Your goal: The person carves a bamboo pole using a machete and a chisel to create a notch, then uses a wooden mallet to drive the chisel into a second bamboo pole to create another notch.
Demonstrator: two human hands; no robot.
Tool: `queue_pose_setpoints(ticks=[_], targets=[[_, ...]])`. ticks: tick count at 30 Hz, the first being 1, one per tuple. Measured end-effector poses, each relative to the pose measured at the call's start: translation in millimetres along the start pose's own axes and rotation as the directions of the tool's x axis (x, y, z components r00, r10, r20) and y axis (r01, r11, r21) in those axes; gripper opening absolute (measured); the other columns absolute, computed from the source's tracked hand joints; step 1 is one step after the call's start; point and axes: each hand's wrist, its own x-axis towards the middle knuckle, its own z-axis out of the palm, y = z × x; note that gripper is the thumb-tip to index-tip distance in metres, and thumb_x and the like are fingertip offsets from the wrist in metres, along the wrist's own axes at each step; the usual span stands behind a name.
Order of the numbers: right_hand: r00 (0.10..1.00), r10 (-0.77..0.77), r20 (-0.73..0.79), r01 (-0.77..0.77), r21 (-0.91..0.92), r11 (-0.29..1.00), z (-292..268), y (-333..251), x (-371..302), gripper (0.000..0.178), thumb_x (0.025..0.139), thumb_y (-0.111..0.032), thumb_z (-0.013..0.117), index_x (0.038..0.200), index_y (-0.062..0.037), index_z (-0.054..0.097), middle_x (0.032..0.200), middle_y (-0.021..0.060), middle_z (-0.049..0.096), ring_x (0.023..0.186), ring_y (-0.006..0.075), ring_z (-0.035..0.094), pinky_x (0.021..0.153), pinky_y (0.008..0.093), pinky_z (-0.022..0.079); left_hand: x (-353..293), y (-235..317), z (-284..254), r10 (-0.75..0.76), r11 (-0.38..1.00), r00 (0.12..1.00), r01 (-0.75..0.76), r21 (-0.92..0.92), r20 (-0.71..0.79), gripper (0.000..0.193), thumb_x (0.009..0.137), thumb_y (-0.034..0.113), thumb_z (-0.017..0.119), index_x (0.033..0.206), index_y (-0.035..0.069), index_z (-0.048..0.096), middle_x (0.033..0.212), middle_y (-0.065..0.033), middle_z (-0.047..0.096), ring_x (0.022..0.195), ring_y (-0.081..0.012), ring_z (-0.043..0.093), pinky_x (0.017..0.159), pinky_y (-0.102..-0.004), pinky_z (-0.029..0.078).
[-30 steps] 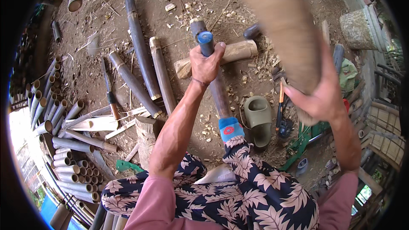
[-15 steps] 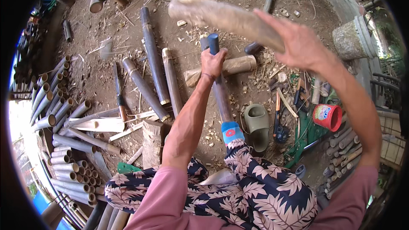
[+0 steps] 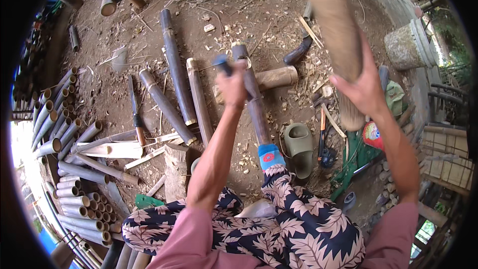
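Observation:
My left hand [image 3: 233, 88], blurred, is closed around a short tool with a blue-topped handle [image 3: 222, 65]; its working end is hidden. Just beside it lies a dark bamboo pole [image 3: 258, 117], its far part across a short wooden log [image 3: 279, 76]. My foot in a blue sock [image 3: 272, 156] is at the pole's near end. Off to the right, my right hand [image 3: 366, 87] grips a thick wooden club [image 3: 338, 35], its far end blurred and raised past the upper edge of the view.
Several bamboo poles [image 3: 175, 65] and a long knife [image 3: 134, 112] lie left of the log. Cut bamboo tubes [image 3: 82, 209] are stacked farther left. A green sandal [image 3: 298, 152], a handsaw [image 3: 322, 139], a red tub [image 3: 372, 134] and a white bucket [image 3: 409, 45] are on the right.
My left hand has shifted left off the bamboo pole, tilting the blue-topped tool. My right hand has moved down and right, and the club has swung from nearly level to steep.

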Motion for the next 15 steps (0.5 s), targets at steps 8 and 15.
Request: queue_pose_setpoints(ticks=[8, 15], targets=[[0.453, 0.813, 0.365, -0.864, 0.405, 0.300, 34, 11, -221, 0.079, 0.074, -0.020, 0.080, 0.138, 0.0032, 0.039, 0.115, 0.0117, 0.060, 0.109, 0.0243, 0.057, 0.098, 0.0352, 0.044, -35, 29, -72, 0.608, 0.524, 0.761, -0.597, 0.607, 0.224, 0.043, 0.090, 0.010, 0.068, 0.127, 0.006, 0.045, 0.100, -0.0109, 0.056, 0.073, -0.0161, 0.060, 0.060, -0.0313, 0.052], [0.427, 0.821, 0.378, -0.894, 0.314, 0.319, 62, 26, -304, 0.076, 0.074, -0.018, 0.079, 0.137, 0.0033, 0.041, 0.113, 0.0112, 0.061, 0.099, 0.0183, 0.060, 0.089, 0.0323, 0.048, -112, -16, -20, 0.340, 0.615, 0.497, -0.760, 0.211, 0.798, 0.021, 0.074, 0.019, 0.076, 0.068, 0.012, 0.057, 0.065, -0.0018, 0.052, 0.064, -0.0211, 0.053, 0.064, -0.0347, 0.043]])
